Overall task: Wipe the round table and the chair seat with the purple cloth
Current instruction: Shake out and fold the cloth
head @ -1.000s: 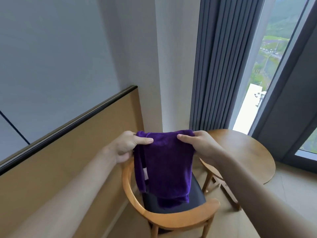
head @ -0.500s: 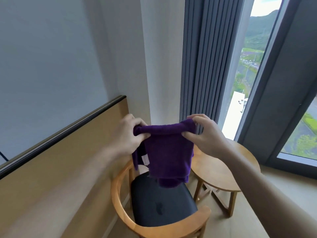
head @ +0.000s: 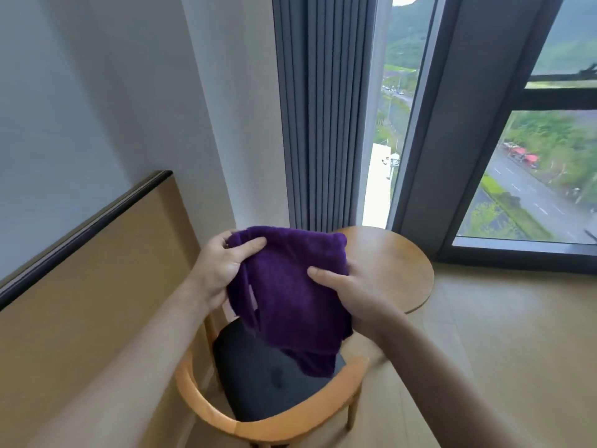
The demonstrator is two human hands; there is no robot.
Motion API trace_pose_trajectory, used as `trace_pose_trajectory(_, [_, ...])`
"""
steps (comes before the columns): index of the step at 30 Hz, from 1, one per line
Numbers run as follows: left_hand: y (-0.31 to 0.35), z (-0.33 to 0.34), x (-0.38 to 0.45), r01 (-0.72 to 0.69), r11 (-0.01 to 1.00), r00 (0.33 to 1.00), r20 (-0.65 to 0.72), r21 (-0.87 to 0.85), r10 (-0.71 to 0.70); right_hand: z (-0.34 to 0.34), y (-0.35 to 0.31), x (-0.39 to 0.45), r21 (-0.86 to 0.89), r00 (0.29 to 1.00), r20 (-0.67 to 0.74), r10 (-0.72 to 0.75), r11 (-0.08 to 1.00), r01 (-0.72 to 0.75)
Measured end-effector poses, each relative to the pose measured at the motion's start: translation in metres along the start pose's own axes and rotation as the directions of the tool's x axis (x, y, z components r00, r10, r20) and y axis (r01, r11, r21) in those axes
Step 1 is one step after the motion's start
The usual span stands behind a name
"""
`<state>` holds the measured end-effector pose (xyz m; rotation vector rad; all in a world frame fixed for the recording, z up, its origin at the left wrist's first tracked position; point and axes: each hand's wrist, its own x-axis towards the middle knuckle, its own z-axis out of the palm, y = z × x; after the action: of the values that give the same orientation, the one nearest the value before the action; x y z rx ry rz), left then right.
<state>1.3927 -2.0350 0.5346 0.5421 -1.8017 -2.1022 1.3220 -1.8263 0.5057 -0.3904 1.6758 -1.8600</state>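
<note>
I hold the purple cloth point(head: 290, 286) in the air with both hands, above the chair. My left hand point(head: 219, 270) grips its upper left corner, thumb on top. My right hand point(head: 345, 286) pinches its right side, thumb on the front and fingers hidden behind. The cloth is folded over and its lower end hangs over the black chair seat point(head: 258, 379). The round wooden table point(head: 397, 266) stands just right of the cloth, its left part hidden by it.
The chair has a curved wooden backrest point(head: 268, 425) nearest me. A wood-panelled half wall point(head: 97, 286) runs along the left. Grey curtains point(head: 316, 124) and a tall window point(head: 533, 173) stand behind the table. Light flooring point(head: 500, 350) lies to the right.
My hands have lowered and drawn closer together, folding the cloth from a flat hanging sheet into a bunched fold. The view has swung right and down.
</note>
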Motion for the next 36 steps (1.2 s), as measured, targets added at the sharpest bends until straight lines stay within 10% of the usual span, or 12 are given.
trace_pose_trajectory(6, [0.029,0.006,0.021,0.195,0.915,0.873,0.487,-0.352,0.001,-0.032,-0.039,-0.009,0.23,0.998,-0.043,-0.045,0.972,0.054])
trace_pose_trajectory(10, [-0.008,0.082,0.013,0.313,0.906,0.755,0.653,-0.284,-0.056,-0.084,-0.042,-0.024,0.264,0.986,-0.16,-0.04,0.961,0.082])
trace_pose_trajectory(18, [-0.068,0.26,0.018,0.282,0.938,0.778,0.524,0.199,-0.345,-0.249,0.008,-0.049,-0.073,0.893,-0.446,0.051,0.993,-0.094])
trace_pose_trajectory(36, [-0.162,0.648,0.065,0.464,0.835,0.473,0.714,0.296,-0.516,-0.613,0.0,-0.146,0.142,0.677,-0.733,0.066,0.988,0.058])
